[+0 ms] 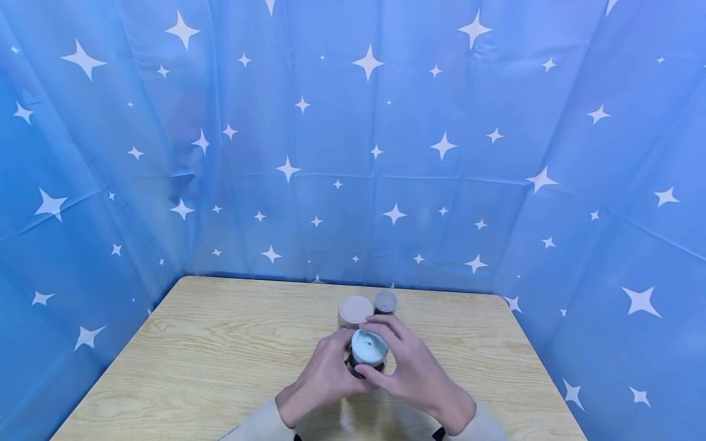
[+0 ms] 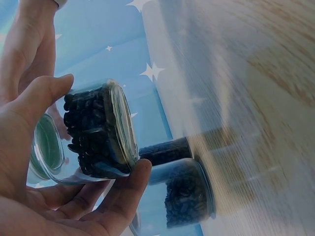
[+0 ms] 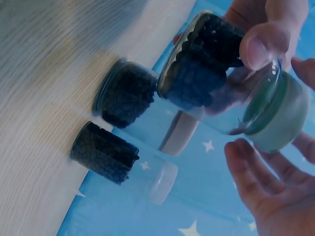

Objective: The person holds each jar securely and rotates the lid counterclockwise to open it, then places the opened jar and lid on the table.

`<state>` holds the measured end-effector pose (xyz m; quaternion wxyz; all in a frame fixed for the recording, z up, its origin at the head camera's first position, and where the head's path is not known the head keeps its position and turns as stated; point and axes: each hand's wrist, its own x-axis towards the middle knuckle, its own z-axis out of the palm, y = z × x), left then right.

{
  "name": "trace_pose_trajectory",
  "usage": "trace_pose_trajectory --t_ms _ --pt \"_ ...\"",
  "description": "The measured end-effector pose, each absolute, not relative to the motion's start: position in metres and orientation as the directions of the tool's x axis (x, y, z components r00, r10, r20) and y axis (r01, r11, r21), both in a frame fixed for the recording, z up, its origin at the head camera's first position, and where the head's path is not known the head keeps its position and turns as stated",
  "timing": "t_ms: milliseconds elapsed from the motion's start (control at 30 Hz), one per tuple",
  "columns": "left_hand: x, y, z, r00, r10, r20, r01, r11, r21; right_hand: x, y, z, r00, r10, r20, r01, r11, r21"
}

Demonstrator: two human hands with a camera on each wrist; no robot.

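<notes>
My left hand (image 1: 329,369) holds a clear glass jar (image 2: 96,135) part filled with dark, bean-like pieces. Its thumb and fingers curve around the jar's sides, and the jar appears raised off the table in the wrist views. A pale green lid (image 3: 285,118) sits on the jar's mouth. Around this lid my right hand (image 1: 410,364) is spread, thumb on the near side and fingers on the far side. In the right wrist view a gap shows between the thumb and the lid; whether the fingertips touch it I cannot tell.
Behind the held jar stands another jar of dark pieces with a pinkish-white lid (image 1: 355,310). Beside it is a narrower jar (image 3: 106,152) with a translucent cap (image 1: 385,301). All are over a wood-grain table (image 1: 231,343), with a blue star-patterned curtain (image 1: 331,135) around it.
</notes>
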<state>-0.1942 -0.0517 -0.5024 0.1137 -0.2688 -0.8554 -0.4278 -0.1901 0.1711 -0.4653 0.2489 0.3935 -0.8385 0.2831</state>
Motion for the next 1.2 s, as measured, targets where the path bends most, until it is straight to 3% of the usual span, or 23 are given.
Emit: trace_pose_trajectory --t_ms 567,1200 --pt "-0.1937 -0.0515 -0.5016 -0.843 0.378 0.384 0.534 0.489 0.690 -0.1814 0.1643 -0.4665 -0.621 -0.474 0.624 -0.751 0.586 -0.303" --pt "-0.1922 -0.0511 -0.5011 -0.837 0.381 0.393 0.543 0.491 0.681 -0.1797 0.1644 -0.4683 -0.613 -0.466 0.638 -0.754 0.585 -0.298"
